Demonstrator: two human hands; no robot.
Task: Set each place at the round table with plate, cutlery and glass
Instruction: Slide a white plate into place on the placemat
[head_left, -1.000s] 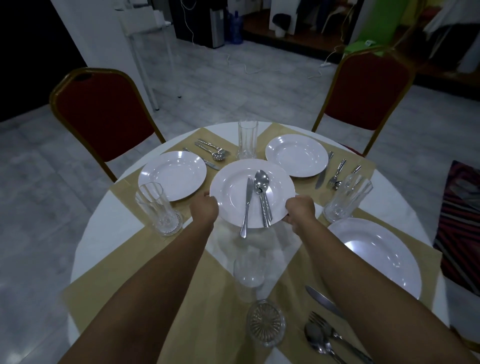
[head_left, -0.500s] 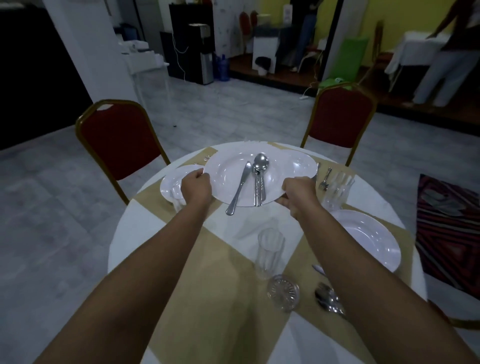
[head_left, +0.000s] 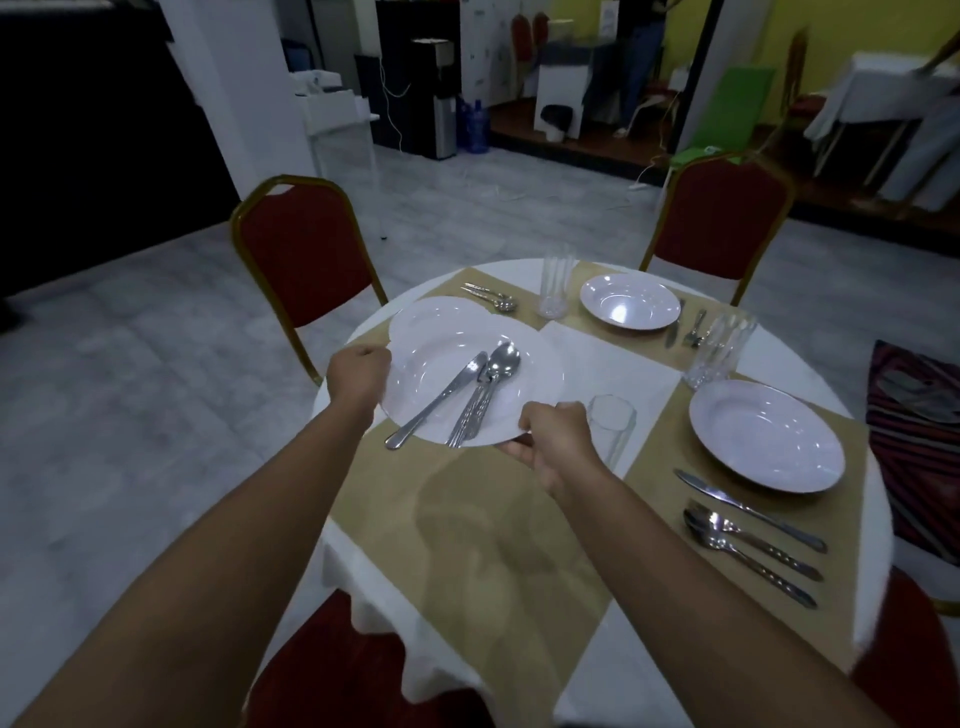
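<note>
I hold a white plate (head_left: 441, 358) in the air above the round table (head_left: 597, 353), my left hand (head_left: 358, 374) gripping its left rim and my right hand (head_left: 553, 441) its near right rim. A knife (head_left: 436, 400), a fork and a spoon (head_left: 501, 361) lie loose on the plate. A tan placemat (head_left: 467, 519) below it is bare. A clear glass (head_left: 613, 431) stands just right of my right hand. The held plate hides most of another white plate (head_left: 436, 306) behind it.
Two set places lie to the right: a far plate (head_left: 628, 301) with cutlery and glasses (head_left: 556, 286) (head_left: 719, 348), and a near plate (head_left: 766, 434) with knife, fork and spoon (head_left: 748, 540). Red chairs stand at the far left (head_left: 301, 254), far right (head_left: 722, 213) and below me (head_left: 358, 670).
I have lifted the plate with its cutlery off the table's middle and brought it toward me and to the left. My view has shifted left around the table.
</note>
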